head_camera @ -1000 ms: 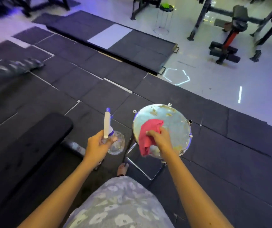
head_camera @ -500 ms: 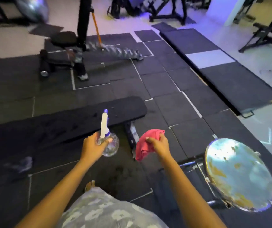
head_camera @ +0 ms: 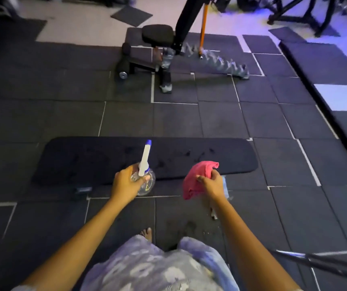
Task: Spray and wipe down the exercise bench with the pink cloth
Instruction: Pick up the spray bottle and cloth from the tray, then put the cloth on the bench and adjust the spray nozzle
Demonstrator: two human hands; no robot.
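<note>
At the bottom of the view a patterned garment (head_camera: 158,267) covers the person's lap, with bare toes (head_camera: 146,233) showing on the dark floor mats (head_camera: 221,120). Both forearms reach forward. The left hand (head_camera: 124,185) is wrapped around a clear round spray bottle (head_camera: 145,181), fingers curled about its neck, and the white nozzle with a blue tip points up and away toward the bench. The right hand (head_camera: 211,183) is closed on a bunched pink cloth (head_camera: 198,179), which hangs from the grip just in front of the bench's near edge, not touching the pad.

Just beyond the hands, the black exercise bench (head_camera: 189,152) lies crosswise, long and flat; faint dark marks dot its top, though what they are cannot be told.

Farther off stands another piece of gym equipment (head_camera: 158,51) with a round black seat pad, and beside it an orange pole (head_camera: 203,26) rises from the floor.
</note>
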